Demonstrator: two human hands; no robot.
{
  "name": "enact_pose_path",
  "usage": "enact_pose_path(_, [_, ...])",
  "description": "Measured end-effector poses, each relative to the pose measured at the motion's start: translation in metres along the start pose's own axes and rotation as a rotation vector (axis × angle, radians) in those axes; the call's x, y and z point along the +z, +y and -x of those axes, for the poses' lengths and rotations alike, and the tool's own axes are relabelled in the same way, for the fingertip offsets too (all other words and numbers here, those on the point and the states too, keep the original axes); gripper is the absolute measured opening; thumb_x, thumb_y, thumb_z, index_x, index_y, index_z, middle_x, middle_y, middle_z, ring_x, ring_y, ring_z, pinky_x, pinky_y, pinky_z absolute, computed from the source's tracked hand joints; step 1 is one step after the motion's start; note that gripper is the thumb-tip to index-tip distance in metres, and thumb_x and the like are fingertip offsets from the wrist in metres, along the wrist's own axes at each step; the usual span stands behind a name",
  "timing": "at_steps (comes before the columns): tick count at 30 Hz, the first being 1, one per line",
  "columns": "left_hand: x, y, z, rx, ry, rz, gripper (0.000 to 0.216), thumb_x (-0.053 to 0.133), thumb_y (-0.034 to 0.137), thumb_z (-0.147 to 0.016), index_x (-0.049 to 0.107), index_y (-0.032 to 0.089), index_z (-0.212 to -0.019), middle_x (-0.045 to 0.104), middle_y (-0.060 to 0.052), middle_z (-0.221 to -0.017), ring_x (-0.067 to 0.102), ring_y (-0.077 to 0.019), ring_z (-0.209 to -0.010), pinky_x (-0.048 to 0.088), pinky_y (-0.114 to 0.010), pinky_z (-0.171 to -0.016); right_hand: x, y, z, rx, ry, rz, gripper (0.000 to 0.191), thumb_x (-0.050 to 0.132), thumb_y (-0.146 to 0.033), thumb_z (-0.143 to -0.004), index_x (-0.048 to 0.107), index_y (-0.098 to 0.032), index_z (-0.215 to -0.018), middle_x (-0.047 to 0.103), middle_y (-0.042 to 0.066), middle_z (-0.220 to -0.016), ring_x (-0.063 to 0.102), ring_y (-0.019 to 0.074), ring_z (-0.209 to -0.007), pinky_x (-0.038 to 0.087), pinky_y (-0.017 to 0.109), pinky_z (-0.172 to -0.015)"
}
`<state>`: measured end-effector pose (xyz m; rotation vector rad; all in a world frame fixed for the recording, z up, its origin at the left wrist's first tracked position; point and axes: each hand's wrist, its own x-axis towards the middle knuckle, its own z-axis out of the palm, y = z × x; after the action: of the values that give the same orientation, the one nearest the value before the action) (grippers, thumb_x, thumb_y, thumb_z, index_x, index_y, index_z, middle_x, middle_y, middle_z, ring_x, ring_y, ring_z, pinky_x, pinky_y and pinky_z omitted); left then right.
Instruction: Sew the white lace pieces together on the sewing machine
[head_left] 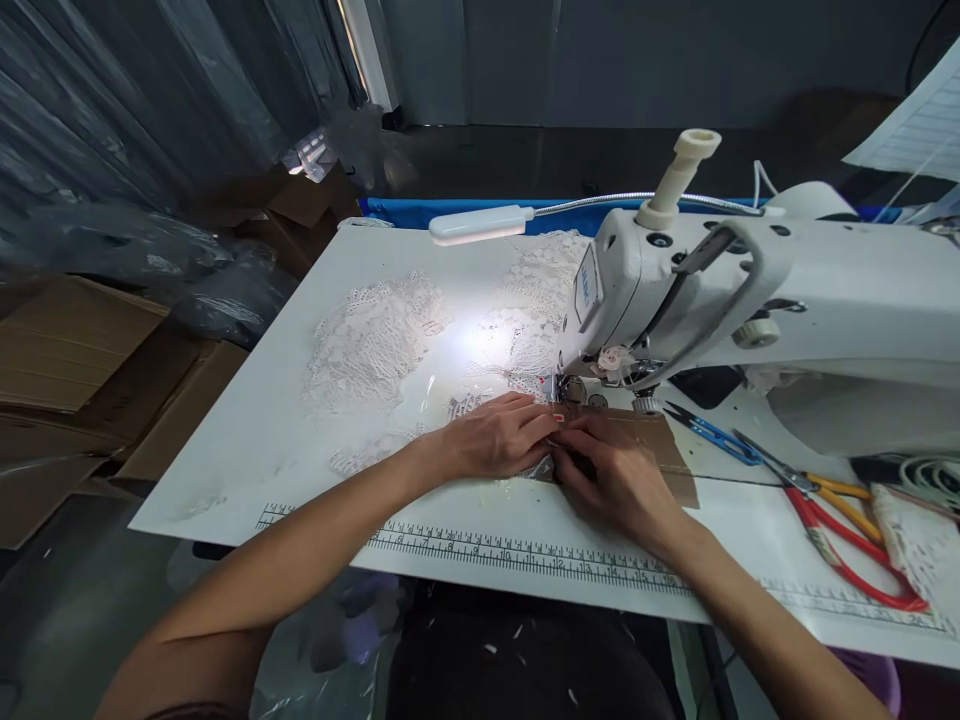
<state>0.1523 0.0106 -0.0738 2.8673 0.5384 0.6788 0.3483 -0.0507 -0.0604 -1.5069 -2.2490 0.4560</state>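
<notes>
left hand [499, 437]: palm down, fingers almost straight, pressing flat on the lace piece [541, 468]. Nothing is closed inside it.
right hand [611, 472]: fingers curled, tips pinched on the edge of the lace piece, touching the left fingertips.
lace piece: on the table [300, 450], just in front of the presser foot [556, 388] of the sewing machine [787, 270], mostly hidden under the 2 hands, beside the brown patch [671, 450].
step (my read): lining up the lace edge at the foot.
do it well: edge flat, no fold. Equal light pull from both hands, since lace likely stretches. Fingertips short of the needle line.
lamp [480, 224]: bright spot left of the foot; the seam zone looks dimmer.
snag risk: lace heaps [375, 340] lie near the left hand.
tools: snips [712, 432] and scissors [847, 540] to the right, apart from the hands.
</notes>
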Motion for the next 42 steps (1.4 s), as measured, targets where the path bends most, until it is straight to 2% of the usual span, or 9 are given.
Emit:
enact_pose_path(3, [0.001,-0.003,0.002,-0.018,-0.021,-0.001,0.017,0.047,0.023,-0.097,0.062,0.015,-0.099,0.066,-0.009,-0.105,0.063,-0.0185,-0.099,0.052,-0.04,-0.096,-0.02,0.013,-0.008,-0.002,-0.106,-0.211,0.028,0.047,-0.035,-0.09,0.069,-0.023,-0.103,0.07,0.005,-0.096,0.065,0.0181,-0.08,0.049,0.029,-0.07])
enact_pose_path(5, [0.001,-0.004,0.004,-0.004,-0.005,-0.004,0.017,0.048,0.02,-0.096,0.063,0.016,-0.095,0.066,-0.007,-0.107,0.063,-0.0168,-0.1,0.05,-0.041,-0.101,-0.027,0.024,-0.014,0.118,-0.098,-0.195,0.029,0.046,-0.035,-0.089,0.07,-0.022,-0.1,0.069,0.002,-0.076,0.062,0.0163,-0.064,0.047,0.028,-0.061])
enact_pose_path(7, [0.001,-0.004,0.005,0.021,0.035,-0.003,0.015,0.049,0.018,-0.095,0.064,0.016,-0.092,0.065,-0.007,-0.111,0.063,-0.0159,-0.102,0.048,-0.042,-0.104,-0.026,0.034,-0.018,0.168,-0.062,-0.19,0.028,0.047,-0.033,-0.088,0.07,-0.021,-0.097,0.068,0.001,-0.07,0.06,0.0157,-0.06,0.044,0.027,-0.058])
enact_pose_path(12, [-0.001,-0.006,0.004,0.064,0.14,-0.03,0.01,0.056,0.016,-0.091,0.064,0.016,-0.097,0.066,-0.006,-0.103,0.064,-0.0148,-0.098,0.049,-0.046,-0.103,-0.006,0.047,-0.013,0.059,0.094,-0.112,0.029,0.048,-0.034,-0.089,0.07,-0.023,-0.104,0.068,0.003,-0.084,0.059,0.0151,-0.064,0.041,0.026,-0.057])
enact_pose_path(18, [-0.003,-0.007,0.001,0.077,0.142,-0.057,0.007,0.059,0.015,-0.09,0.064,0.018,-0.095,0.067,-0.001,-0.092,0.064,-0.0097,-0.082,0.051,-0.043,-0.1,-0.003,0.042,-0.008,-0.205,0.052,0.138,0.037,0.046,-0.031,-0.093,0.061,-0.029,-0.126,0.062,0.009,-0.104,0.054,0.0125,-0.064,0.039,0.026,-0.059])
enact_pose_path(27, [-0.004,-0.008,-0.001,0.149,0.113,-0.079,0.009,0.057,0.01,-0.09,0.062,0.016,-0.095,0.069,-0.002,-0.096,0.067,-0.0113,-0.091,0.046,-0.042,-0.107,-0.001,0.037,-0.009,-0.274,0.082,0.229,0.039,0.042,-0.025,-0.093,0.059,-0.023,-0.128,0.058,0.012,-0.108,0.052,0.0151,-0.07,0.041,0.026,-0.057])
enact_pose_path(30, [-0.002,-0.009,-0.001,0.15,0.087,-0.073,0.01,0.054,0.009,-0.091,0.062,0.015,-0.093,0.069,-0.002,-0.095,0.066,-0.0122,-0.095,0.047,-0.042,-0.107,0.0,0.037,-0.007,-0.24,0.082,0.186,0.038,0.042,-0.027,-0.094,0.059,-0.024,-0.128,0.059,0.013,-0.104,0.055,0.0168,-0.073,0.044,0.028,-0.06])
enact_pose_path(36, [0.002,-0.011,0.001,0.126,0.13,0.009,0.008,0.057,0.011,-0.09,0.063,0.015,-0.094,0.069,-0.004,-0.094,0.066,-0.0138,-0.094,0.055,-0.036,-0.094,-0.006,0.041,-0.003,-0.085,0.13,-0.153,0.035,0.043,-0.026,-0.095,0.062,-0.019,-0.124,0.065,0.004,-0.079,0.054,0.012,-0.059,0.042,0.025,-0.057])
enact_pose_path(42, [0.002,-0.012,0.001,0.111,0.12,0.047,0.008,0.056,0.013,-0.091,0.064,0.015,-0.091,0.069,-0.004,-0.092,0.067,-0.0149,-0.095,0.056,-0.036,-0.091,-0.008,0.04,-0.004,-0.007,0.161,-0.192,0.032,0.048,-0.02,-0.09,0.067,-0.015,-0.115,0.063,0.001,-0.066,0.054,0.0126,-0.055,0.041,0.025,-0.053])
